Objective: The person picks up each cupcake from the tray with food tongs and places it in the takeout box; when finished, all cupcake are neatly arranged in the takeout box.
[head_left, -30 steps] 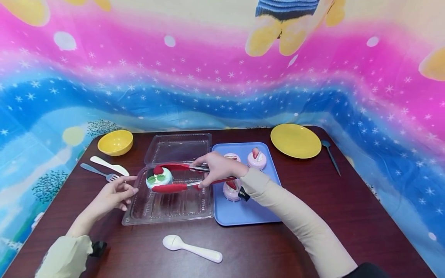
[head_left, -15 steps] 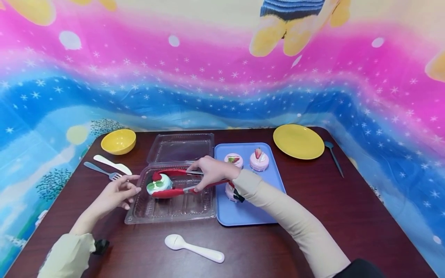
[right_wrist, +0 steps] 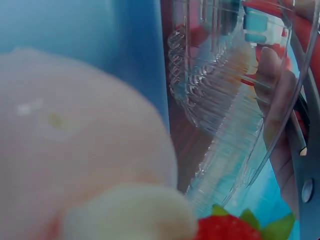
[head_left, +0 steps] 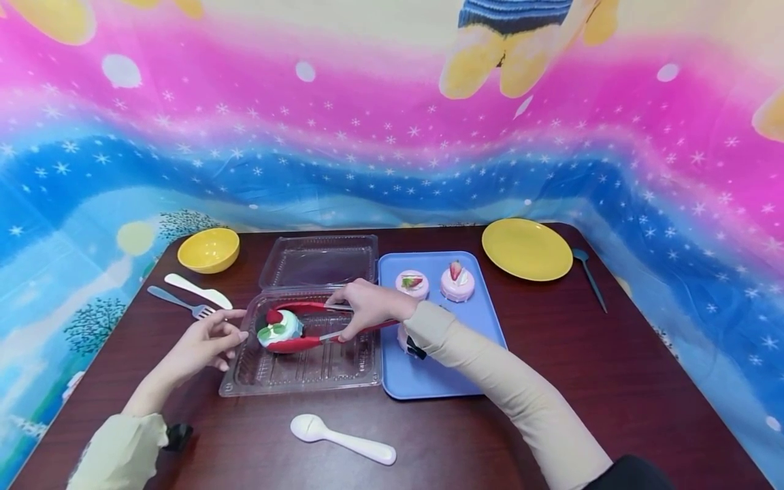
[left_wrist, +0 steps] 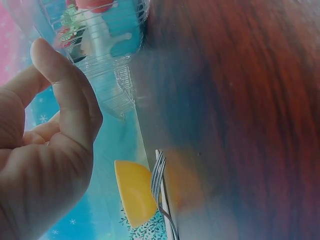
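My right hand (head_left: pixel 370 309) grips red-tipped tongs (head_left: pixel 297 344), whose tips lie on both sides of a small mint-coloured toy cake (head_left: pixel 283 329) with a red berry and green leaves. The cake is in the left part of a clear plastic container's base (head_left: pixel 300 390); whether it rests on the bottom cannot be told. At the container's left edge is my left hand (head_left: pixel 205 344), index finger and thumb apart, fingertips at the rim. In the left wrist view the cake (left_wrist: pixel 120 30) shows through the clear wall. A pink cake (right_wrist: pixel 75 140) fills much of the right wrist view.
Right of the container lies a blue tray (head_left: pixel 444 381) with pink strawberry cakes (head_left: pixel 457 284), one partly behind my right wrist. A yellow bowl (head_left: pixel 209 250), knife (head_left: pixel 197 291) and fork (head_left: pixel 177 299) are left, a white spoon (head_left: pixel 343 439) in front, a yellow plate (head_left: pixel 527 249) and dark spoon (head_left: pixel 590 279) right.
My right hand and the tongs have lowered the mint cake into the left part of the container. The left hand stays at the container's edge. The head view has shifted slightly.
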